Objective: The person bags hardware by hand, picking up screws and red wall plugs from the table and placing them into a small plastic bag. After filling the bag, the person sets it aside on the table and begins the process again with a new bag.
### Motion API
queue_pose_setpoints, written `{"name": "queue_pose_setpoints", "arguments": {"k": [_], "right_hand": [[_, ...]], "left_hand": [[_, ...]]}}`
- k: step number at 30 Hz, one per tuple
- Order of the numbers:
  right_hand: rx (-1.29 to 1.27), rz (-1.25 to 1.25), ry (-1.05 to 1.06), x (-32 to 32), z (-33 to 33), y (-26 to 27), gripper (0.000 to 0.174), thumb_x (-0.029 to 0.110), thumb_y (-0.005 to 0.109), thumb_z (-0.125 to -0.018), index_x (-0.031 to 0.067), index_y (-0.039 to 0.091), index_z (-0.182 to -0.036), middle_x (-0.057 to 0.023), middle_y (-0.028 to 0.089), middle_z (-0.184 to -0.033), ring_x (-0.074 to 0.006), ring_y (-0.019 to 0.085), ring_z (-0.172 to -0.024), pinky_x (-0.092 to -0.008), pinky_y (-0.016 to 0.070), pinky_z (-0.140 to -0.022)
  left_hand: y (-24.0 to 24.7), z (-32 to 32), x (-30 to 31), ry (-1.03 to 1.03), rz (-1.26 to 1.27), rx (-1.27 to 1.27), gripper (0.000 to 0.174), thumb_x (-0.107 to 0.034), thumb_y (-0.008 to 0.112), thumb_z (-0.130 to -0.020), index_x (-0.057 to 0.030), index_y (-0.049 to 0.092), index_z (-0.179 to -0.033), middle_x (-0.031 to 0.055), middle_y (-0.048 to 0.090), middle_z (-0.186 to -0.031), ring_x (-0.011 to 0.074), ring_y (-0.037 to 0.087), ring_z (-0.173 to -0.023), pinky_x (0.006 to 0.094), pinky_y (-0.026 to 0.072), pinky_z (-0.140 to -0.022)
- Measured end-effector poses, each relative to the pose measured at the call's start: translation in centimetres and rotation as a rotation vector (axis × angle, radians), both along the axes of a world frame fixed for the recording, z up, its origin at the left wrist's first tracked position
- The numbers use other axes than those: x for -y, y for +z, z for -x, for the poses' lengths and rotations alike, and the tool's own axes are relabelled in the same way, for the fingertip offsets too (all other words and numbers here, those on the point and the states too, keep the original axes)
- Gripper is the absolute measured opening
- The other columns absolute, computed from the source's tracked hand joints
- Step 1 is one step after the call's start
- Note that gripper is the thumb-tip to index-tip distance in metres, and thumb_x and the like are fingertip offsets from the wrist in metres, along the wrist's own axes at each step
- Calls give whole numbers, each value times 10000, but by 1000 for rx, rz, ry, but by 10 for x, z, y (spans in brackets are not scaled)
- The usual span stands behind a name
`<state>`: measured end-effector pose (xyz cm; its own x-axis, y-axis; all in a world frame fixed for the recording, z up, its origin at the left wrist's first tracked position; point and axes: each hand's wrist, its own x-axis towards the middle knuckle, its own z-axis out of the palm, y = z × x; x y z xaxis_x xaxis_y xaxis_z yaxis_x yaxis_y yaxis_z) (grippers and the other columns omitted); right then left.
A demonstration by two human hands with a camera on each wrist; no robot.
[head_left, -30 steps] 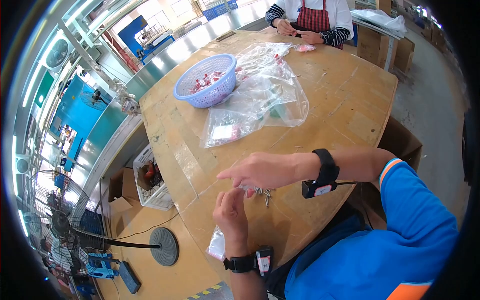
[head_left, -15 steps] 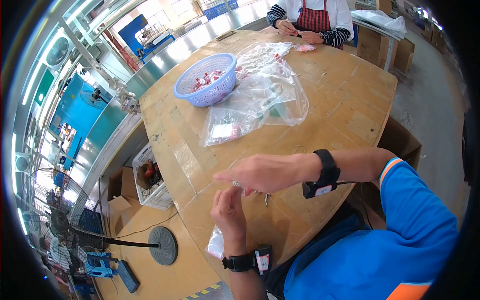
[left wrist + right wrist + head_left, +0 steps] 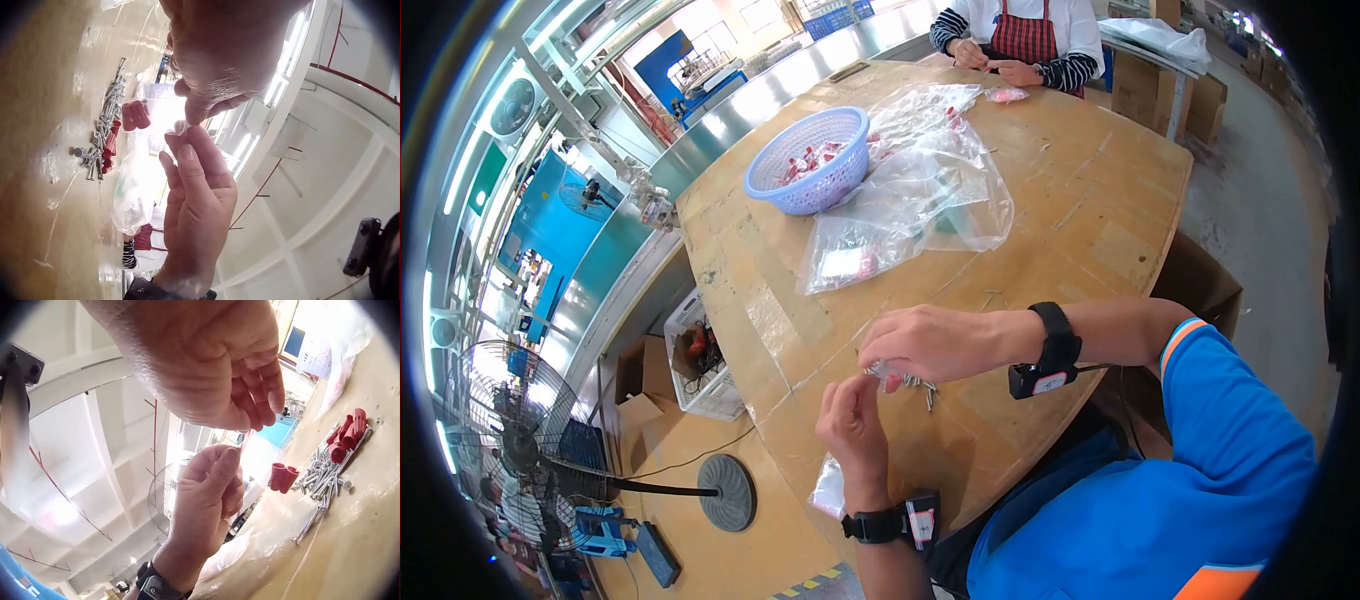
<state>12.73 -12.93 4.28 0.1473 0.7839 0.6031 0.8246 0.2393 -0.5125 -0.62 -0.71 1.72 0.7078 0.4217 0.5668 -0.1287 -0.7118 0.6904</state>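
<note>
Between both hands is a small clear plastic bag (image 3: 876, 369), mostly covered by fingers. My left hand (image 3: 853, 425) pinches its edge from below with thumb and forefinger. From above, my right hand (image 3: 930, 343) bends over it, thumb and fingertips meeting at the plastic. Two red wall plugs (image 3: 284, 478) show just below the fingers, apart from the pile in the right wrist view. On the table under the hands lies a heap of silver screws (image 3: 320, 478), with more red wall plugs (image 3: 349, 434) on top of it.
A lilac basket (image 3: 840, 182) of small red-and-clear packets stands farther back, beside large clear plastic bags (image 3: 965, 200). Clear plastic (image 3: 830, 490) lies by my left wrist. Across the wooden table (image 3: 1090, 210), a person in a checked apron (image 3: 1026, 38) handles something small. A fan (image 3: 520, 445) stands left.
My right hand's fingers have gone from pointing out to the left to bending down at the plastic. My left hand has shifted slightly left, still pinching.
</note>
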Motion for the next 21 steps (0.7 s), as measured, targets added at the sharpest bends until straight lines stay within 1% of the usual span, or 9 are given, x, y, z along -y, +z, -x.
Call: {"name": "queue_pose_setpoints", "arguments": {"k": [3, 6, 9, 12, 15, 18, 21], "right_hand": [[-24, 21, 55, 1, 3, 5, 211, -3, 610, -702, -10, 643, -911, -183, 629, -883, -347, 594, -859, -399, 481, -760], [-7, -10, 40, 1, 1, 5, 176, 2, 617, -708, 0, 637, -882, -171, 629, -866, -342, 597, -838, -397, 484, -747], [-23, -29, 69, 0, -2, 3, 131, 18, 623, -717, 4, 626, -847, -159, 626, -841, -336, 599, -810, -394, 486, -726], [1, 37, 65, 2, 3, 9, 93, 35, 620, -732, 13, 618, -823, -151, 621, -814, -332, 600, -781, -395, 486, -697], [-5, 2, 35, 0, 2, 4, 75, 52, 615, -747, 14, 622, -811, -158, 614, -773, -336, 599, -753, -397, 481, -673], [-32, -96, -103, 1, -3, 8, 29, 27, 620, -770, 20, 618, -798, -117, 617, -770, -309, 605, -746, -381, 480, -646], [-3, 58, -114, 11, -13, 16, 114, 84, 632, -711, 1, 623, -789, -176, 621, -749, -347, 599, -718, -411, 467, -643]], "left_hand": [[-2, -1, -1, -1, 2, 1, 46, 2, 658, -798, 6, 627, -832, 78, 573, -709, 138, 528, -622, 255, 422, -562], [-2, -1, -1, -7, 4, 21, 41, 0, 658, -801, 7, 627, -828, 77, 570, -706, 134, 526, -621, 255, 420, -560], [-1, 0, -1, -3, -6, 11, 40, -5, 658, -805, 8, 625, -823, 75, 567, -702, 130, 524, -621, 256, 418, -557], [1, 0, 0, 11, 11, -1, 42, -9, 659, -806, 10, 623, -818, 74, 565, -699, 131, 523, -619, 257, 415, -554], [1, 0, 0, -5, 21, 17, 45, -14, 658, -809, 10, 622, -819, 76, 564, -699, 132, 523, -619, 254, 416, -560], [0, 1, -1, 9, 24, 21, 47, -16, 657, -811, 11, 620, -823, 80, 561, -703, 136, 522, -617, 248, 419, -570], [3, 2, -2, 13, 26, 22, 54, -23, 654, -821, 15, 617, -831, 72, 562, -710, 122, 519, -627, 238, 423, -580]]}}
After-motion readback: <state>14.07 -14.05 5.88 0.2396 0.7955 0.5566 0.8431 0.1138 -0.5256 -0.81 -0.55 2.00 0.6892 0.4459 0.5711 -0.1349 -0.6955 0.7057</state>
